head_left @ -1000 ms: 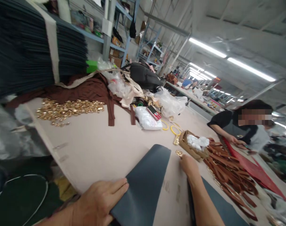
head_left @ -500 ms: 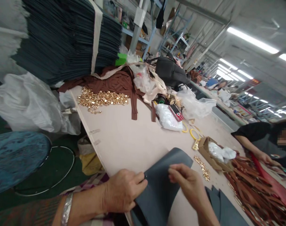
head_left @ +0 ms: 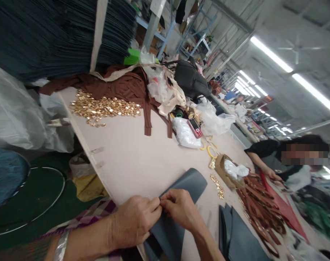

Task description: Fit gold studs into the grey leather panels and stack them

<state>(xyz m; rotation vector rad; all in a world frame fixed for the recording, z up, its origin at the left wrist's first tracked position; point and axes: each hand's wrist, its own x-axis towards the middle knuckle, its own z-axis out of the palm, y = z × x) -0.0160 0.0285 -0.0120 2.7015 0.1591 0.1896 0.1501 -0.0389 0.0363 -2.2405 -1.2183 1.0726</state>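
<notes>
A dark blue-grey sheet (head_left: 190, 183), leather-like and curled over at its far end, lies at the near edge of the table. My left hand (head_left: 135, 219) pinches the left edge of this sheet between thumb and fingers. Right against it, my right hand (head_left: 180, 208) has thumb and fingertips pressed together at the same edge. Whatever the right fingertips hold is too small and covered to make out. To the right lie more blue-grey pieces (head_left: 239, 232), stacked and partly folded. A short heap of gold metal fittings (head_left: 217, 186) sits just beyond them.
A large pile of gold fittings (head_left: 105, 108) lies at the far left beside brown strips (head_left: 127, 85). Farther back are a red phone (head_left: 195, 128) and a white packet (head_left: 185, 134). A cardboard box (head_left: 223, 170) and brown straps (head_left: 263, 206) stand right, near a co-worker (head_left: 273, 156).
My right hand has moved left and down, from above the sheet to my left fingertips at its edge. The view has shifted, bringing more of the co-worker into sight.
</notes>
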